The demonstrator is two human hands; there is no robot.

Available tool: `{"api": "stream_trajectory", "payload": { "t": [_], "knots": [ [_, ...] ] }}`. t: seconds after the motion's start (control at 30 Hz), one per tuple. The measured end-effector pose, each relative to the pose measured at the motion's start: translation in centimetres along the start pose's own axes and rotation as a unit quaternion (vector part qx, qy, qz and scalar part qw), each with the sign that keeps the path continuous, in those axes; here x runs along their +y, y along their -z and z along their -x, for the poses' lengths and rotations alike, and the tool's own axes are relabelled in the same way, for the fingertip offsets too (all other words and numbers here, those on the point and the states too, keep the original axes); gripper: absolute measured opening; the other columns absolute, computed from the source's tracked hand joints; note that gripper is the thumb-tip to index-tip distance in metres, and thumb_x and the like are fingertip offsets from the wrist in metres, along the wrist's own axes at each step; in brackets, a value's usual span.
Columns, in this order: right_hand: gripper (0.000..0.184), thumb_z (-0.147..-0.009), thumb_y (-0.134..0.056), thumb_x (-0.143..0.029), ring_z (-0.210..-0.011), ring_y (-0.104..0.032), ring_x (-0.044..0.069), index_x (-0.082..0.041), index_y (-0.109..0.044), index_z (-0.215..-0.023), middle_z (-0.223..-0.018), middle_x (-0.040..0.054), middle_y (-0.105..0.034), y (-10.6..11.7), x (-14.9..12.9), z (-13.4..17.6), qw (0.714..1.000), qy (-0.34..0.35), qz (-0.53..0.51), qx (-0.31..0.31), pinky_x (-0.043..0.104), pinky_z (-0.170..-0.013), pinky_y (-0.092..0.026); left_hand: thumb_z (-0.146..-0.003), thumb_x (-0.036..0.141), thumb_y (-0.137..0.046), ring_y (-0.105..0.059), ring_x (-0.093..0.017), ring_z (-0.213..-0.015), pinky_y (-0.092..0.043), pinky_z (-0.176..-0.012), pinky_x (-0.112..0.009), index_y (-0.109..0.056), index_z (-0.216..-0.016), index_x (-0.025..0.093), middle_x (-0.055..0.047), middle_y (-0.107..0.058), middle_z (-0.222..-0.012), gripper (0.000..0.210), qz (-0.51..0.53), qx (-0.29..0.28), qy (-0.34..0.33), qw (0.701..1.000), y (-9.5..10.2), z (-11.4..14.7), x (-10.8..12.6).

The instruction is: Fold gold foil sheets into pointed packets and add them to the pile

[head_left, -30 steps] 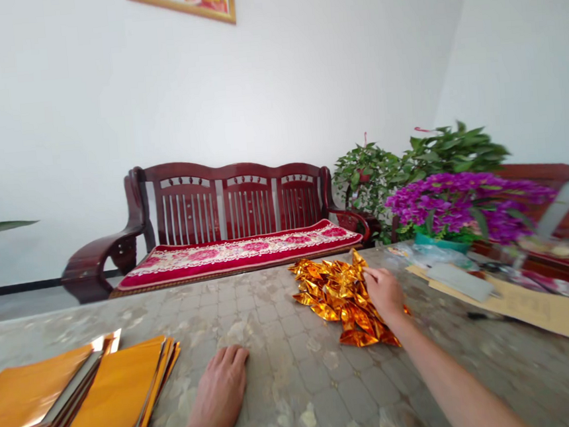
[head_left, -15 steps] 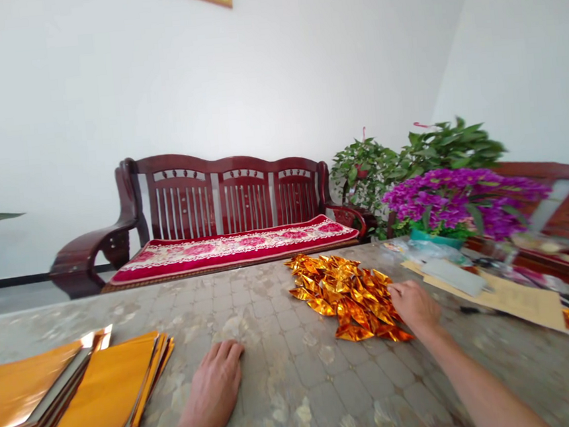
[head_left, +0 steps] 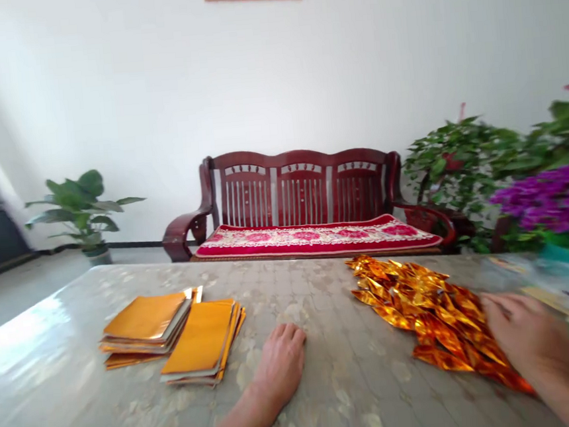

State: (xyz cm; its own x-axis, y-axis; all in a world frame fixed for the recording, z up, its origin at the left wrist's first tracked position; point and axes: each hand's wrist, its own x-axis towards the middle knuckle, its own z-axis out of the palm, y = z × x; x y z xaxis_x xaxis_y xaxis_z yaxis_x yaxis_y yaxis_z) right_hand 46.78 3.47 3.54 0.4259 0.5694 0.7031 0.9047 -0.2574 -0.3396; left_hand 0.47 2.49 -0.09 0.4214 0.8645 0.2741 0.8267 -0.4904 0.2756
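Note:
A pile of folded gold foil paper pieces (head_left: pixel 424 304) lies on the right side of the table. Against the pile's right edge rests my right hand (head_left: pixel 528 331), slightly blurred, its fingers loosely bent and nothing visible gripped in them. My left hand (head_left: pixel 282 360) lies palm down on the tabletop with relaxed fingers, holding nothing. To its left are two stacks of flat gold paper sheets: the nearer stack (head_left: pixel 200 337) sits partly beside the farther stack (head_left: pixel 144 317), their edges showing grey and gold layers.
A patterned grey cover spreads over the table (head_left: pixel 349 380). Purple flowers (head_left: pixel 552 200) and plastic wrapping (head_left: pixel 529 272) are at the right. Beyond the table stands a dark red wooden bench (head_left: pixel 300 195) with a red floral cushion. A potted plant (head_left: pixel 82 211) is at the left.
The view has turned left, so everything sits farther right in the picture and the left plant shows fully. My right hand stays at the pile's right edge; my left hand still rests on the table.

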Motion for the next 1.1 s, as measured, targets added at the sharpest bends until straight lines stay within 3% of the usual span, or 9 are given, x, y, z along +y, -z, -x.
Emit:
{"api": "stream_trajectory", "payload": {
  "t": [0.1, 0.13, 0.2, 0.3, 0.4, 0.53, 0.7, 0.87, 1.1],
  "knots": [
    [0.035, -0.087, -0.043, -0.047, -0.09, -0.064, 0.027, -0.03, -0.074, -0.086, -0.103, 0.0132, -0.069, -0.7, -5.3, 1.0, 0.99, 0.102, -0.094, 0.032, 0.041, -0.079, -0.048, -0.095, 0.018, -0.045, -0.059, -0.021, -0.098, -0.045, -0.088, -0.031, -0.062, -0.099, 0.022, -0.005, -0.066, -0.1, 0.018, -0.002, 0.004, 0.001, 1.0, 0.0, 0.2, -0.1],
    [0.035, -0.087, -0.044, -0.048, -0.091, -0.064, 0.026, -0.03, -0.073, -0.088, -0.105, 0.0124, -0.069, -0.7, -7.7, 1.8, 0.983, 0.136, -0.126, 0.018, 0.041, -0.082, -0.048, -0.096, 0.019, -0.045, -0.06, -0.021, -0.097, -0.045, -0.087, -0.031, -0.063, -0.1, 0.023, -0.005, -0.067, -0.1, 0.018, 0.002, 0.01, -0.003, 1.0, 0.0, 0.3, -0.2],
    [0.033, -0.087, -0.047, -0.047, -0.093, -0.065, 0.024, -0.028, -0.073, -0.09, -0.1, 0.0092, -0.069, -0.8, -12.9, 4.0, 0.96, 0.185, -0.209, -0.037, 0.038, -0.087, -0.049, -0.095, 0.021, -0.048, -0.061, -0.021, -0.099, -0.045, -0.088, -0.032, -0.064, -0.104, 0.023, -0.005, -0.068, -0.101, 0.019, 0.014, 0.036, 0.007, 0.999, -0.1, 0.5, -0.3],
    [0.03, -0.088, -0.049, -0.044, -0.09, -0.067, 0.021, -0.027, -0.074, -0.086, -0.097, 0.0052, -0.07, -1.2, -19.4, 8.0, 0.915, 0.216, -0.283, -0.187, 0.033, -0.081, -0.052, -0.093, 0.018, -0.05, -0.062, -0.02, -0.098, -0.044, -0.088, -0.031, -0.067, -0.104, 0.024, -0.003, -0.07, -0.1, 0.021, 0.028, 0.079, 0.056, 0.995, 0.4, 0.5, -0.9],
    [0.03, -0.089, -0.048, -0.04, -0.093, -0.066, 0.021, -0.026, -0.074, -0.089, -0.1, 0.0051, -0.071, -2.5, -22.8, 11.5, 0.869, 0.22, -0.315, -0.311, 0.031, -0.082, -0.051, -0.092, 0.014, -0.05, -0.064, -0.017, -0.096, -0.045, -0.084, -0.025, -0.07, -0.099, 0.024, -0.002, -0.072, -0.098, 0.024, 0.033, 0.108, 0.128, 0.985, 2.3, 0.1, -2.4],
    [0.03, -0.084, -0.049, -0.038, -0.095, -0.067, 0.024, -0.023, -0.076, -0.086, -0.099, 0.0075, -0.072, -4.7, -23.3, 13.7, 0.849, 0.177, -0.346, -0.358, 0.036, -0.088, -0.051, -0.09, 0.014, -0.05, -0.066, -0.019, -0.095, -0.046, -0.081, -0.027, -0.071, -0.101, 0.022, -0.004, -0.073, -0.101, 0.024, 0.0, 0.116, 0.233, 0.966, 6.3, -0.5, -6.3],
    [0.031, -0.078, -0.05, -0.039, -0.095, -0.067, 0.026, -0.022, -0.076, -0.085, -0.097, 0.0085, -0.073, -6.0, -22.5, 13.7, 0.848, 0.11, -0.357, -0.376, 0.039, -0.089, -0.05, -0.084, 0.006, -0.05, -0.061, -0.022, -0.111, -0.044, -0.093, -0.031, -0.07, -0.111, 0.02, -0.007, -0.068, -0.117, 0.036, -0.042, 0.101, 0.231, 0.967, 9.7, -0.7, -11.4],
    [0.031, -0.078, -0.051, -0.04, -0.095, -0.067, 0.027, -0.022, -0.076, -0.084, -0.096, 0.0085, -0.073, -5.9, -22.5, 13.6, 0.839, 0.108, -0.372, -0.384, 0.039, -0.089, -0.05, -0.081, 0.002, -0.053, -0.057, -0.02, -0.118, -0.041, -0.1, -0.029, -0.066, -0.12, 0.023, -0.005, -0.063, -0.126, 0.046, -0.066, 0.052, 0.186, 0.979, 10.0, -0.5, -13.6],
    [0.031, -0.078, -0.052, -0.039, -0.094, -0.067, 0.026, -0.023, -0.077, -0.084, -0.096, 0.0078, -0.073, -5.9, -22.5, 13.6, 0.839, 0.11, -0.368, -0.387, 0.038, -0.088, -0.049, -0.084, 0.013, -0.055, -0.061, -0.022, -0.104, -0.046, -0.085, -0.03, -0.065, -0.106, 0.018, -0.009, -0.062, -0.113, 0.024, -0.093, 0.033, 0.212, 0.972, 8.8, 1.1, -13.9]
  ]
}}
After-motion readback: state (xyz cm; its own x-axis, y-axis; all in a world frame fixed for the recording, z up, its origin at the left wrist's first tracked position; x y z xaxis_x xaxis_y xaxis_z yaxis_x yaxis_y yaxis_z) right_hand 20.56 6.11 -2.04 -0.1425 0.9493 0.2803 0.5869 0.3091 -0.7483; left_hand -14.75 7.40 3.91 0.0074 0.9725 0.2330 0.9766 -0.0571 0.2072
